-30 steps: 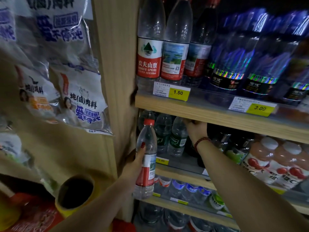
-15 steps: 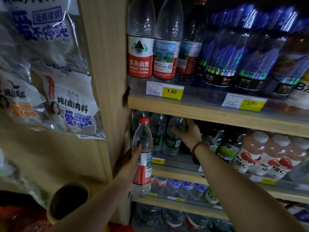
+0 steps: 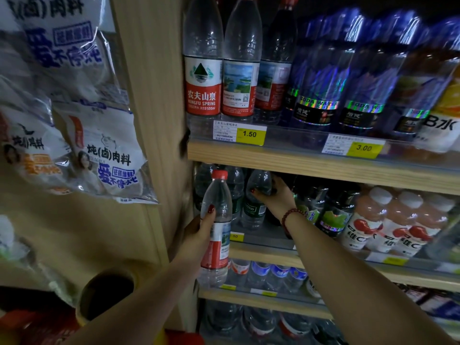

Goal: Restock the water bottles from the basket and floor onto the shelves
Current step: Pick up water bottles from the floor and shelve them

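My left hand grips a clear water bottle with a red cap and red label, held upright in front of the shelf's left post. My right hand reaches into the second shelf and holds the shoulder of a green-label water bottle standing there. More green-label bottles stand to its left. Three red-label water bottles stand on the top shelf above a 1.50 price tag.
Dark blue soda water bottles fill the top shelf's right side. Pink drink bottles and dark bottles stand right of my right hand. Lower shelves hold more bottles. Hanging spice packets and a yellow-rimmed tube are left of the wooden post.
My right hand has moved from deep under the shelf to the green-label bottle and taken hold of its shoulder. My left hand has kept the red-cap bottle in about the same place.
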A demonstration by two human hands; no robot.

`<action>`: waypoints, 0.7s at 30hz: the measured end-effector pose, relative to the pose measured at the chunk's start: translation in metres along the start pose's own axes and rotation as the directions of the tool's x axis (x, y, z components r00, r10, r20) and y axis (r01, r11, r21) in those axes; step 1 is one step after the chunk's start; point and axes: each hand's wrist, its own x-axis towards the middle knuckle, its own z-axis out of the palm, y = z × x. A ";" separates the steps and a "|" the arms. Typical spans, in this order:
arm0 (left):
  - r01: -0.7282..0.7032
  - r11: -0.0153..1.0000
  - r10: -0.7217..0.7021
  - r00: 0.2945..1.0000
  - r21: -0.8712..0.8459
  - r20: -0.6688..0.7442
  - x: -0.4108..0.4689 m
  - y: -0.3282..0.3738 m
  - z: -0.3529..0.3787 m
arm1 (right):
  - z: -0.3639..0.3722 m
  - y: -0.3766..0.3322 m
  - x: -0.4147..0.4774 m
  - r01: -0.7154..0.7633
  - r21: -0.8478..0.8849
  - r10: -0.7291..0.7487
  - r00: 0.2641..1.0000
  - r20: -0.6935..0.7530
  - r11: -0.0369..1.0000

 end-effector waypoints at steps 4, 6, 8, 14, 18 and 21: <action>-0.024 1.000 0.024 0.999 0.011 0.028 -0.011 0.000 -0.002 | -0.002 -0.004 -0.028 -0.031 0.169 0.043 0.997 -0.063 0.985; -0.038 0.999 0.039 0.999 -0.030 0.018 -0.019 0.004 0.000 | -0.005 -0.006 -0.046 -0.053 0.303 0.074 0.996 -0.058 0.951; -0.053 0.996 0.054 0.999 -0.077 0.005 -0.029 0.008 0.004 | -0.011 -0.016 -0.069 -0.072 0.392 0.062 0.997 0.039 0.917; -0.095 0.993 0.097 0.995 -0.074 0.012 -0.054 0.010 0.014 | -0.033 -0.055 -0.107 -0.093 0.436 -0.050 0.951 0.306 0.895; -0.186 0.980 0.189 0.981 -0.065 0.039 -0.066 0.016 0.018 | -0.043 -0.081 -0.118 -0.054 0.431 -0.111 0.930 0.350 0.901; -0.251 0.965 0.255 0.966 -0.073 0.051 -0.076 0.033 0.020 | -0.052 -0.099 -0.123 -0.003 0.443 -0.158 0.931 0.328 0.897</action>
